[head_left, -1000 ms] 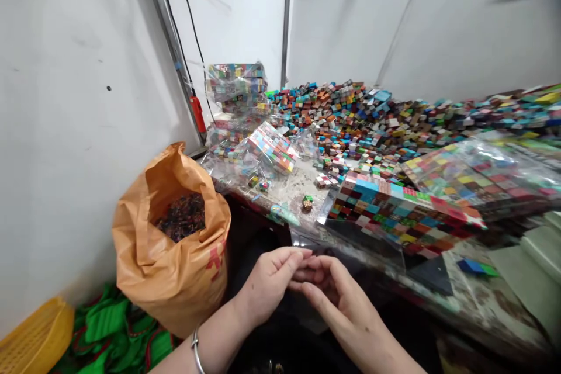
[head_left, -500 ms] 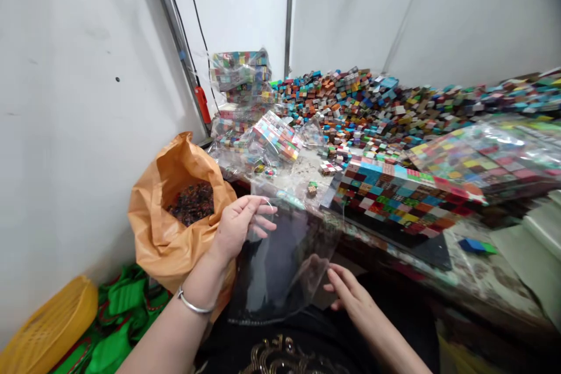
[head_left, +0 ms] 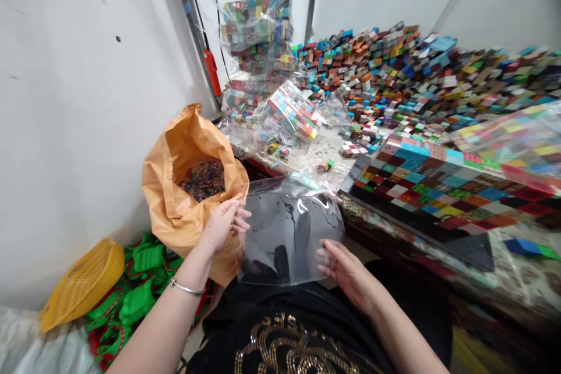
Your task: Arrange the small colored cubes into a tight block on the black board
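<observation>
A clear plastic bag [head_left: 289, 234] is stretched flat between my two hands, above my lap. My left hand [head_left: 225, 223] grips its left edge, thumb against the fingers. At its right edge my right hand [head_left: 344, 269] holds the plastic, fingers curled. On the table to the right, a long block of many coloured cubes [head_left: 442, 184] rests on a black board [head_left: 464, 245]. An orange sack [head_left: 170, 204] with small dark pieces inside stands beside my left hand.
Loose coloured cubes [head_left: 394, 82] are heaped along the wall. Plastic-wrapped cube blocks [head_left: 258, 29] are stacked at the table's far left. A yellow basket [head_left: 85, 280] and green items [head_left: 146, 257] lie at lower left. The table edge runs close on the right.
The plastic bag now lies flatter and wider between my hands. My right hand has moved up a little, and my left hand has shifted left and down. The view has tilted downward.
</observation>
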Demonstrator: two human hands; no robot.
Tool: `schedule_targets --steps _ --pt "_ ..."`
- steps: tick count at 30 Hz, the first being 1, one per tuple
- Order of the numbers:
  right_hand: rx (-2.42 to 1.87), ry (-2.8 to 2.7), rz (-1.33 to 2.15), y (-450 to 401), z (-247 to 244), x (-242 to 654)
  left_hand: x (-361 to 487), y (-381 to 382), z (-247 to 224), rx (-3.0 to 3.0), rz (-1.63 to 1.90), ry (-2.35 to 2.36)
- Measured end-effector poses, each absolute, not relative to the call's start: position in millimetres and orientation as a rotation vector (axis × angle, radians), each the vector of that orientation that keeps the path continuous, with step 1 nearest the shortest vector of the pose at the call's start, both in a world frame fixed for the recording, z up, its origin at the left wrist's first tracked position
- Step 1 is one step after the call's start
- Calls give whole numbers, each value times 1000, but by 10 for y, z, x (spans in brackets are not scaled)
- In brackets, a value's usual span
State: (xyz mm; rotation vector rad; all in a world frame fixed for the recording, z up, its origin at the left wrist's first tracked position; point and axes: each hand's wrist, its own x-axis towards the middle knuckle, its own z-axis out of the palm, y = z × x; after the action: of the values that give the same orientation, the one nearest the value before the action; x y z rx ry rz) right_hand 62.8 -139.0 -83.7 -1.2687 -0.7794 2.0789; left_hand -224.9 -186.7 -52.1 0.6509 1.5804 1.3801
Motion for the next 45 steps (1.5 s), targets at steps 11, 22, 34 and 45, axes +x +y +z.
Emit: schedule_targets --steps 11,22,34,45 --pt "-1204 -976 1910 -1222 -737 891 -2261 -1807 -613 642 1379 1606" --pt "-1404 -1153 1803 -1026 -773 933 -2282 -1731 -500 686 1420 1583" --pt "-1553 -1100 1843 -1021 -849 949 -2276 -2014 -266 623 1408 1338" --pt "-1579 -1337 1804 -1016 -1056 991 -2090 -1974 -150 666 1491 1330"
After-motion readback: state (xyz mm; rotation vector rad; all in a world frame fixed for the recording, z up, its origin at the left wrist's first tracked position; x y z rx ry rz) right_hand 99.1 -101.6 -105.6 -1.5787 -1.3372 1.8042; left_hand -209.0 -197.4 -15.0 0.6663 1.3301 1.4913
